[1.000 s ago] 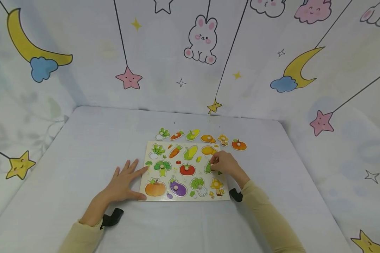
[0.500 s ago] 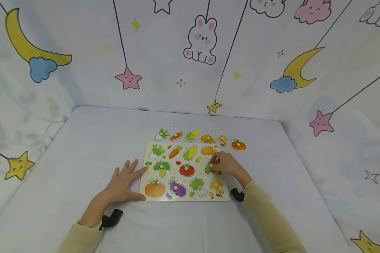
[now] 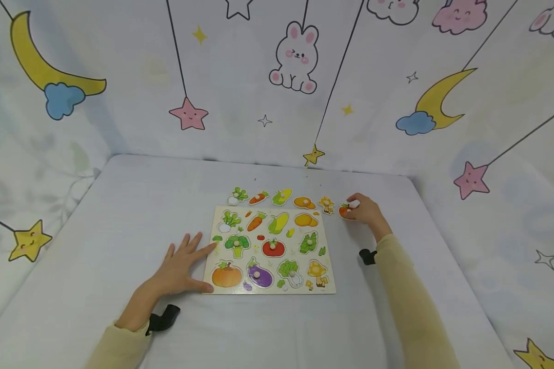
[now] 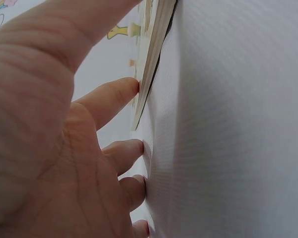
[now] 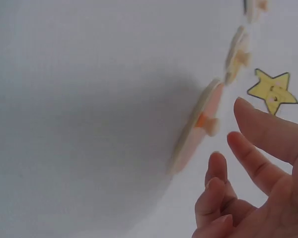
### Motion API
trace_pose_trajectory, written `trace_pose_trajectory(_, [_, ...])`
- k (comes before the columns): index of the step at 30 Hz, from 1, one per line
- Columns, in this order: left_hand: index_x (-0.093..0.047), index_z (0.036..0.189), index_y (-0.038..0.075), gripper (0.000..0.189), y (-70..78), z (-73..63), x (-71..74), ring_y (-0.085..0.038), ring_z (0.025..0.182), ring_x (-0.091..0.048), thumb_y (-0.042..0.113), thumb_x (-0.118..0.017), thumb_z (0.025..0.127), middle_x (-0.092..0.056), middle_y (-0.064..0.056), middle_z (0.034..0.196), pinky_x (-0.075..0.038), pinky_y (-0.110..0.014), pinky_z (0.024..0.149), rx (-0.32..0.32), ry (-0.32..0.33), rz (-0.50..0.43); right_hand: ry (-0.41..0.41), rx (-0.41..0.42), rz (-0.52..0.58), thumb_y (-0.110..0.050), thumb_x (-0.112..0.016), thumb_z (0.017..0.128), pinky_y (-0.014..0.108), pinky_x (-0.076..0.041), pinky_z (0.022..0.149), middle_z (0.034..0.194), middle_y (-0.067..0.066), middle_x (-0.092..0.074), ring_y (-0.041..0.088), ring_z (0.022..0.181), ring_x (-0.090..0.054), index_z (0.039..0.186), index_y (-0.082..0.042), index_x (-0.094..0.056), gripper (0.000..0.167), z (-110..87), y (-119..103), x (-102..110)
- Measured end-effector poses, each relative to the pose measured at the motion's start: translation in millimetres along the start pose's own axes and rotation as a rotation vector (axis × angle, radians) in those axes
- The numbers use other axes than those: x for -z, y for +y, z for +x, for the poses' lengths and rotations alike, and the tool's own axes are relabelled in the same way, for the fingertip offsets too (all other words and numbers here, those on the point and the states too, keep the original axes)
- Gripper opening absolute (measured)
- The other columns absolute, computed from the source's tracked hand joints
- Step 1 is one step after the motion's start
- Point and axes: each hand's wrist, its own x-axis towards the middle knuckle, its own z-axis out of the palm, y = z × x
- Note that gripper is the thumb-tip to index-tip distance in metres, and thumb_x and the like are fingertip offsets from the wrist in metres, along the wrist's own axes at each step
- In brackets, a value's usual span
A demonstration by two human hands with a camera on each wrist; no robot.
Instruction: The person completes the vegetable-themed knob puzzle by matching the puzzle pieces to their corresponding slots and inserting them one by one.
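Observation:
My right hand is at the loose pumpkin puzzle piece, at the right end of a row behind the board. In the right wrist view, the thumb and fingers are apart around the knob of the pumpkin piece, with a gap showing. My left hand lies spread at the left side of the wooden vegetable puzzle board, thumb and index fingertip at its edge. Knobbed broccoli, tomato, green vegetable, eggplant and cabbage pieces sit in the board.
Behind the board lie the loose radish, carrot, corn, potato and mushroom pieces. A white cloth covers the table, and a patterned curtain stands behind it.
My right hand has left the green vegetable piece in the board and moved back and right to the pumpkin piece. My left hand has stayed in place.

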Motion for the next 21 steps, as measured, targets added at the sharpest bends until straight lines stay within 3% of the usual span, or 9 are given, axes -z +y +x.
trace_pose_trajectory(5, [-0.047, 0.145, 0.014, 0.101, 0.4, -1.5, 0.6, -0.054, 0.146, -0.007, 0.05, -0.088, 0.06, -0.021, -0.027, 0.159, 0.0, -0.074, 0.111, 0.006, 0.002, -0.002, -0.031, -0.021, -0.007, -0.016, -0.061, 0.091, 0.038, -0.043, 0.08, 0.125, 0.026, -0.057, 0.031, 0.094, -0.051, 0.124, -0.001, -0.056, 0.037, 8.5, 4.5, -0.3])
trace_pose_trajectory(12, [-0.046, 0.146, 0.015, 0.102, -2.0, -0.2, -1.0, -0.053, 0.146, -0.005, 0.051, -0.087, 0.06, -0.019, -0.026, 0.16, 0.001, -0.074, 0.112, 0.012, -0.012, -0.007, -0.012, -0.045, 0.001, -0.01, -0.06, 0.089, 0.028, -0.039, 0.068, 0.113, 0.023, -0.064, 0.026, 0.085, -0.053, 0.112, 0.0, -0.061, 0.025, 11.4, 3.1, -2.8])
trace_pose_trajectory(21, [-0.046, 0.146, 0.014, 0.101, -1.6, 0.4, 0.3, -0.053, 0.146, -0.006, 0.05, -0.087, 0.061, -0.019, -0.027, 0.159, 0.001, -0.074, 0.112, 0.008, -0.008, -0.006, 0.004, -0.077, 0.014, -0.012, -0.061, 0.09, 0.032, -0.044, 0.072, 0.118, 0.023, -0.061, 0.028, 0.091, -0.053, 0.108, 0.0, -0.063, 0.022, 15.4, 6.0, -5.2])
